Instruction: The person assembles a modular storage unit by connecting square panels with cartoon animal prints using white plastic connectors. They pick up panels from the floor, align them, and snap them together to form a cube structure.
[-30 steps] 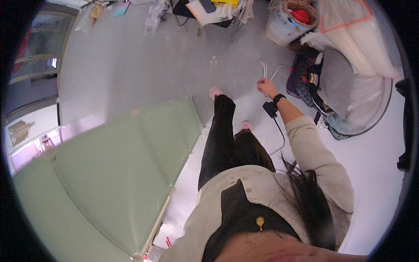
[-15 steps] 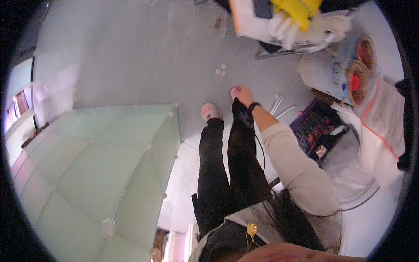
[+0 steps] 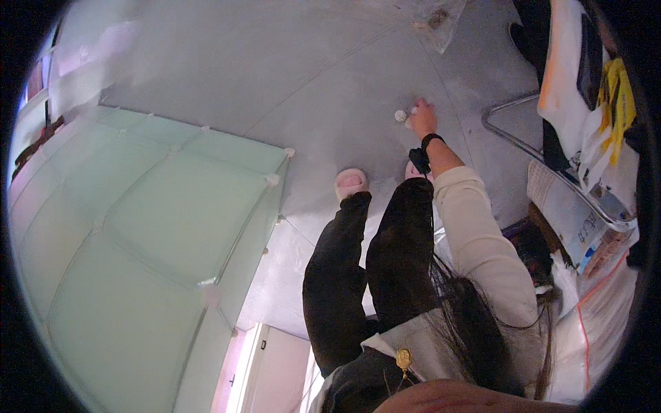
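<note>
My right hand point(image 3: 425, 118) is down at the floor in front of my right foot, its fingers closed. At its fingertips is a small white round connector point(image 3: 414, 110), partly covered by the fingers. Another white connector point(image 3: 401, 116) lies on the floor just left of the hand, and a further one shows only in part beneath the fingers. They resemble the corner connectors on the pale green panel cabinet point(image 3: 165, 199) at the left. My left hand is out of sight.
My feet in pink slippers point(image 3: 352, 182) stand behind the connectors. To the right, a metal-framed chair point(image 3: 513, 138) carries white and yellow items. White bags point(image 3: 599, 323) lie at the lower right, and a transparent plastic bag point(image 3: 441, 24) rests on the floor ahead.
My right hand has moved from beside my right foot forward to the white connectors and closed its fingers there. The view has turned, shifting the chair toward the right edge.
</note>
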### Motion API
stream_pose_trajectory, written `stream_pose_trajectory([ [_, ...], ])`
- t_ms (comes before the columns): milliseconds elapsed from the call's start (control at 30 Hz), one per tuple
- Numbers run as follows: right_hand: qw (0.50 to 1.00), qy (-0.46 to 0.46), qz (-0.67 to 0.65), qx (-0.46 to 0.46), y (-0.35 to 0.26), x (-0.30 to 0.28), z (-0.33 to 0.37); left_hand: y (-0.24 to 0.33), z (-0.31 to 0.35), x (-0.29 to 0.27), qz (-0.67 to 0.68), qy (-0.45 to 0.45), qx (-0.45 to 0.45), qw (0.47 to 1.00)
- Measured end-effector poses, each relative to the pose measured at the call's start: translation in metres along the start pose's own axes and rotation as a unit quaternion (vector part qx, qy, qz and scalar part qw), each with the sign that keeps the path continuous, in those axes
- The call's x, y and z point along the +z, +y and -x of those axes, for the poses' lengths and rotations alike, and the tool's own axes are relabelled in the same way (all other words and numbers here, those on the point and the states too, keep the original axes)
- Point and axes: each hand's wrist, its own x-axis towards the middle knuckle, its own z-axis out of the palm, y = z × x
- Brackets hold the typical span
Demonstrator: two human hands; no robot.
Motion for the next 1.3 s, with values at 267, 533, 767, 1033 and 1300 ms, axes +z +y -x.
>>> stream_pose_trajectory([
  [267,0.995,-0.066,-0.08,-0.001,-0.038,-0.118,0.148,-0.08,0.086,-0.004,0.033,-0.036,0.024,0.999],
  [533,0.927,-0.307,-0.094,-0.196,-0.132,-0.27,0.342,-0.201,0.139,0.013,0.124,-0.056,0.085,0.987],
  [767,0.822,-0.525,-0.072,-0.21,-0.193,-0.276,0.523,-0.305,0.083,0.046,0.262,-0.045,0.124,0.956],
  [1033,0.745,-0.617,0.062,-0.244,-0.237,-0.111,0.838,-0.446,-0.091,0.028,0.586,-0.077,0.069,0.804],
  [1300,0.66,-0.66,0.086,-0.35,-0.368,-0.022,1.042,-0.442,-0.155,-0.235,0.658,-0.024,0.214,0.721],
])
